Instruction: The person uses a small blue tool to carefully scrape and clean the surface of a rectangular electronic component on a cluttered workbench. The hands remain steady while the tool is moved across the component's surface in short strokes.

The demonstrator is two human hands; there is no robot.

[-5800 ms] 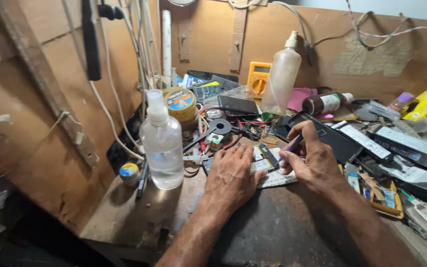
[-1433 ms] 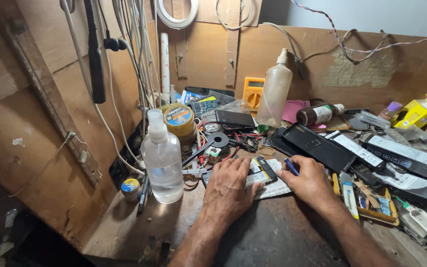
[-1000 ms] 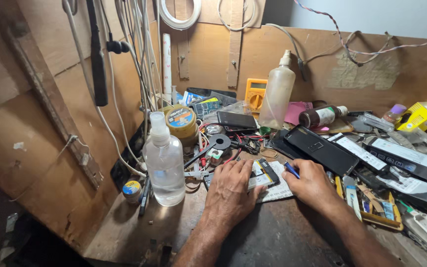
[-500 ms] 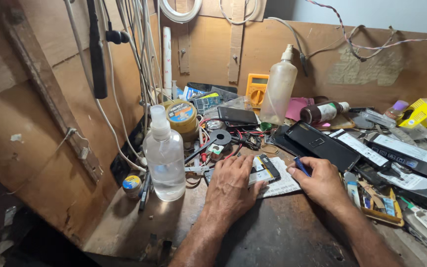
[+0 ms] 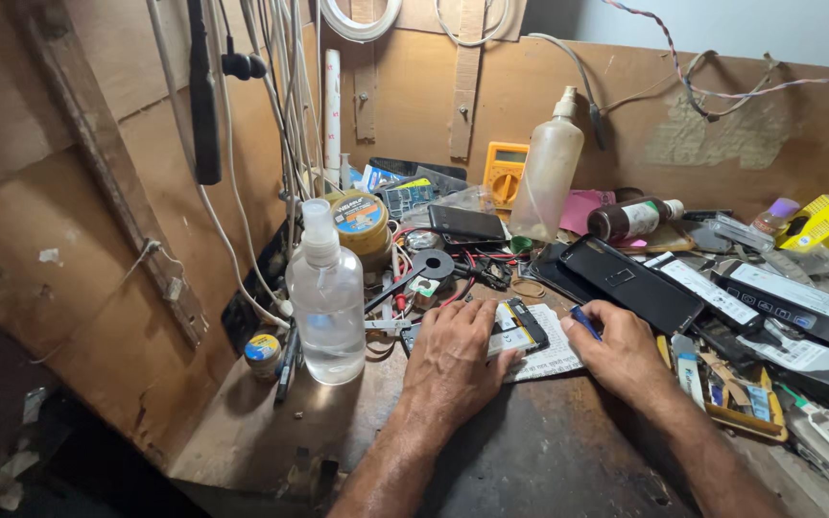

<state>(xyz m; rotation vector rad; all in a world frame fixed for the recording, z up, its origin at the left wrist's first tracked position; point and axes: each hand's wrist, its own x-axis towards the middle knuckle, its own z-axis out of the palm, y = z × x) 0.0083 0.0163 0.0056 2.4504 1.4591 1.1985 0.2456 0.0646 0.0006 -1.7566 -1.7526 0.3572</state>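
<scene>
Phone parts (image 5: 520, 328) lie on a printed paper sheet (image 5: 551, 355), pressed flat under the spread fingers of the left hand (image 5: 453, 360). Right hand (image 5: 618, 347) sits just beside them, fingers pinched together on a small blue tool (image 5: 584, 321). Beyond the left fingers stands a clear spray bottle (image 5: 326, 297); beyond the right fingers lies a black phone (image 5: 630, 281).

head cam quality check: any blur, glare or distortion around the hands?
Head view: sharp around the left hand and right hand; wide-angle bowing shows at the edges, along the wooden wall; light is soft, with mild sheen on the clear spray bottle and black phone; lower-left corner falls into dark shadow.
</scene>
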